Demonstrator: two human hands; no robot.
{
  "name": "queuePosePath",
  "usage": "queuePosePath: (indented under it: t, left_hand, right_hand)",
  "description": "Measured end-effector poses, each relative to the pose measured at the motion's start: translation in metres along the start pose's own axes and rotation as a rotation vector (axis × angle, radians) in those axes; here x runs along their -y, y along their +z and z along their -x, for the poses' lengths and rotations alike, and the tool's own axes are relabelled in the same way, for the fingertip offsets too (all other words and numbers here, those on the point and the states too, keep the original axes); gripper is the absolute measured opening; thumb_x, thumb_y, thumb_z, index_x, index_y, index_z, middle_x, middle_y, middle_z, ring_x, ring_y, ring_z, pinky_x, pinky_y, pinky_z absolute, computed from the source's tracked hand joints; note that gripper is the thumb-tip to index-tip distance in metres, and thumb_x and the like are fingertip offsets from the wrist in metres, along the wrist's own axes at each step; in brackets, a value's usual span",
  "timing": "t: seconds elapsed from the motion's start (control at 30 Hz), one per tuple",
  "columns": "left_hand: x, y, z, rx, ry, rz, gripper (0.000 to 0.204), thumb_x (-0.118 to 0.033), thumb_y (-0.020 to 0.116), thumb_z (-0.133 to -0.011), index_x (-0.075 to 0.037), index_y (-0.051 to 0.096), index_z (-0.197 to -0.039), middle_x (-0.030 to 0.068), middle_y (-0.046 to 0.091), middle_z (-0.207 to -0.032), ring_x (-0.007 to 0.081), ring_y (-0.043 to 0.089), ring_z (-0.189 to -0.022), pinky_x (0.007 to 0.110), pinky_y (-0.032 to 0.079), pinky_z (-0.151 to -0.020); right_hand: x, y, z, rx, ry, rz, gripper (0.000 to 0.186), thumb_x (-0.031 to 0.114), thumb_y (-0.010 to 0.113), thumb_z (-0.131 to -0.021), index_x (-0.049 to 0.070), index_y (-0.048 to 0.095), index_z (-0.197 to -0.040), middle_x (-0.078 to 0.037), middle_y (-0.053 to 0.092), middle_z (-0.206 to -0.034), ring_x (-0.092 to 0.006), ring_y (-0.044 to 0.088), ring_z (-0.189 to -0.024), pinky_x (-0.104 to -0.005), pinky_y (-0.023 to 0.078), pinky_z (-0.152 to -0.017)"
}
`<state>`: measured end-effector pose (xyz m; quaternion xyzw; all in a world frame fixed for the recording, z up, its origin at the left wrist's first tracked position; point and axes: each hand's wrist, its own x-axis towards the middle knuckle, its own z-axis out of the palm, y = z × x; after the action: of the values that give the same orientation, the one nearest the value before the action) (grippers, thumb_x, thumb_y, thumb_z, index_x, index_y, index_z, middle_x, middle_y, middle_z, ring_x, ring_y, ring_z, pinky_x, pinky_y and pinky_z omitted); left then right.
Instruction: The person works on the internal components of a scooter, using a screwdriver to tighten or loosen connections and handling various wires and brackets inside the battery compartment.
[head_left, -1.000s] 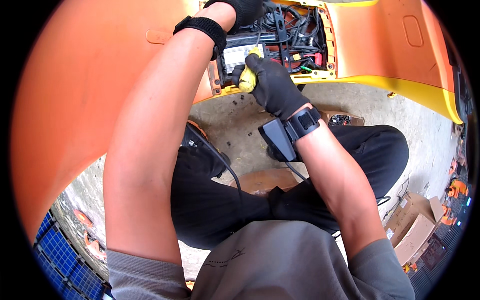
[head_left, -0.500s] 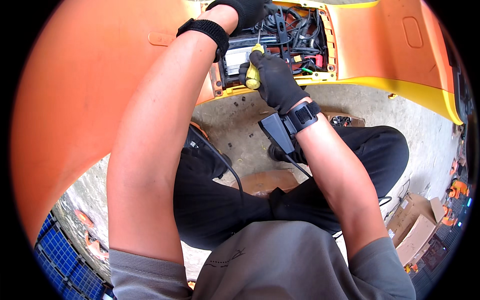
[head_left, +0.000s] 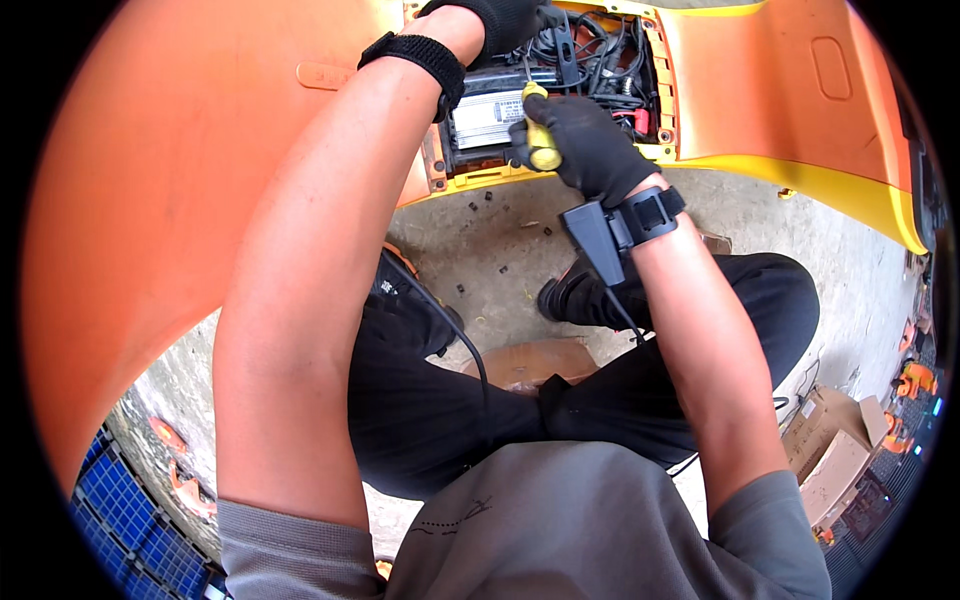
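My right hand, in a black glove, is closed around the yellow handle of a screwdriver. Its thin metal shaft points away from me, into an open bay of the orange and yellow body panel. Beneath the screwdriver lies a silver box with a label. At the bay's far side is my left hand, also in a black glove. Its fingers run in among dark parts near the top edge, so their grip does not show. A black slotted bracket crosses the bay beside the fingers.
Black cables and a red connector fill the bay's right part. Small dark bits lie on the concrete floor. An open cardboard box stands at the lower right, blue crates at the lower left.
My right hand has shifted a little to the right with the screwdriver, whose handle now leans the other way. More of the silver box shows. The left hand has barely moved.
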<state>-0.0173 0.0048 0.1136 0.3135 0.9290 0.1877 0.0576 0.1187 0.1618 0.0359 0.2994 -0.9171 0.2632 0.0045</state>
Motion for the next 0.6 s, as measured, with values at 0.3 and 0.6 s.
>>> queuePosePath:
  t: [0.3,0.6]
  left_hand:
    - [0.009,0.028,-0.010,-0.214,0.042,-0.040,0.024,-0.028,0.065,-0.090,-0.005,0.075,-0.092,0.0239,0.071,-0.098,0.0419,0.068,-0.096,0.046,0.054,-0.086]
    - [0.009,0.007,-0.004,-0.165,-0.104,-0.047,0.025,-0.026,0.067,-0.088,-0.004,0.076,-0.096,0.0250,0.071,-0.102,0.0418,0.068,-0.099,0.045,0.054,-0.088]
  right_hand:
    - [-0.075,-0.103,-0.032,0.534,0.681,-0.615,0.044,0.041,0.068,-0.098,-0.001,0.071,-0.112,-0.008,0.072,-0.097,-0.0104,0.067,-0.081,-0.0248,0.056,-0.072]
    - [-0.034,-0.089,-0.014,0.396,0.527,-0.652,0.035,0.031,0.056,-0.106,0.002,0.070,-0.121,-0.008,0.071,-0.083,-0.0132,0.070,-0.068,-0.0272,0.058,-0.060]
